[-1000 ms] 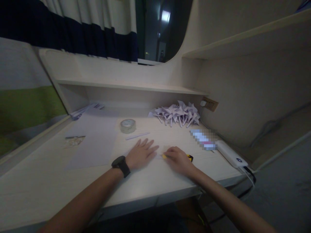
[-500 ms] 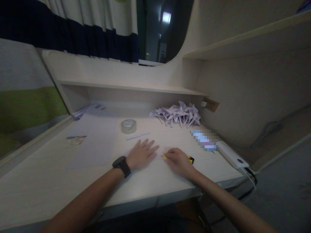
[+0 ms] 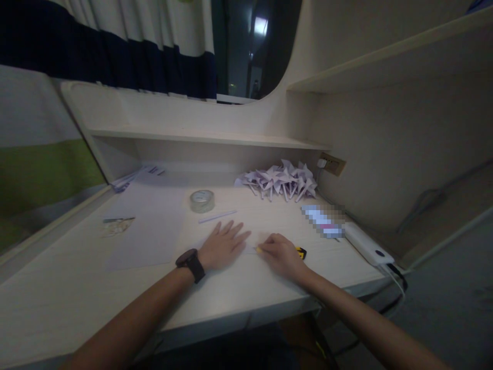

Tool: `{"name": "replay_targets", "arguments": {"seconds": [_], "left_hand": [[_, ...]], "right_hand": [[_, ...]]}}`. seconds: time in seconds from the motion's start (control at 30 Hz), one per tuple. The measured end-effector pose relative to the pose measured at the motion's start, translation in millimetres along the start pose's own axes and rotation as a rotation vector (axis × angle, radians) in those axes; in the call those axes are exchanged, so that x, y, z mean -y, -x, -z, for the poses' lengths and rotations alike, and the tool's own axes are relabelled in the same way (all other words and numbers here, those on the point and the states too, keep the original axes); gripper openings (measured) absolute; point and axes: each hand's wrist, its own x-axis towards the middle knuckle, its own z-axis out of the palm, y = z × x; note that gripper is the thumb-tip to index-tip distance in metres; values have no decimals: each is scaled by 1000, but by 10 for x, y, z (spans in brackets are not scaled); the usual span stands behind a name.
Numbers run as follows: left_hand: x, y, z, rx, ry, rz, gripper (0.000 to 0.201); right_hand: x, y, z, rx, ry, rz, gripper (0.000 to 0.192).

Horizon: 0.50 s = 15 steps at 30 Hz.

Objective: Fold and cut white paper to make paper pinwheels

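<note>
My left hand point(image 3: 223, 244) lies flat on the pale desk point(image 3: 77, 288), fingers spread, pressing on a pale sheet of paper; a black watch point(image 3: 190, 264) is on its wrist. My right hand point(image 3: 280, 254) is closed around a yellow and black utility knife point(image 3: 300, 251), whose yellow tip point(image 3: 259, 250) rests on the paper just right of my left fingers. A thin paper strip point(image 3: 217, 216) lies beyond my left hand.
A roll of clear tape point(image 3: 202, 200) stands behind the strip. A heap of folded lilac paper pinwheels point(image 3: 279, 180) lies at the back right. A large pale sheet point(image 3: 148, 221) covers the desk's left. A white power bank point(image 3: 367, 243) with cables sits at the right edge.
None of note: both hands hold the same pose, and only the camera has shifted slightly.
</note>
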Motion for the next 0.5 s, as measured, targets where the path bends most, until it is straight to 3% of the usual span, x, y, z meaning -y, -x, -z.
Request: {"name": "replay_targets", "arguments": {"seconds": [0.5], "left_hand": [[-12,15,32,9,-4,-10,53]], "right_hand": [[-113,-60,-31,24,-42,23,16]]}}
